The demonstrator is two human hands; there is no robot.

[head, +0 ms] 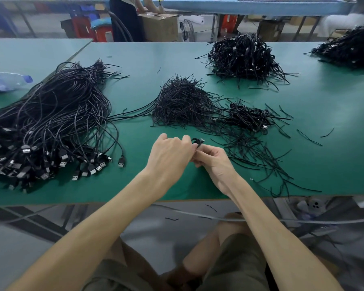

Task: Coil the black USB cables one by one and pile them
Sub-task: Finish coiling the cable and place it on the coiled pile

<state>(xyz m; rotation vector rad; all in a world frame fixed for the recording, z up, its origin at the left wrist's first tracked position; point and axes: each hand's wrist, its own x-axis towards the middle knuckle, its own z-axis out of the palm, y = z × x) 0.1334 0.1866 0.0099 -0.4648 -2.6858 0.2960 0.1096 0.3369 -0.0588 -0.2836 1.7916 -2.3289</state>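
Both my hands meet above the green table (135, 185) near its front edge. My left hand (170, 154) and my right hand (211, 159) both grip one small coiled black USB cable (197, 142), whose loop and plug stick out above the fingers. A big heap of uncoiled black USB cables (57, 122) lies at the left, plugs toward me. A small pile of coiled cables (248, 116) sits right of centre. A mound of short black twist ties (183, 101) lies in the middle.
Loose ties (261, 156) are scattered at the right front. Larger piles of coiled cables (244, 57) (351, 49) lie at the back right. A plastic bottle (6, 81) lies at the far left. A person (126, 17) stands by a cardboard box (160, 26) behind the table.
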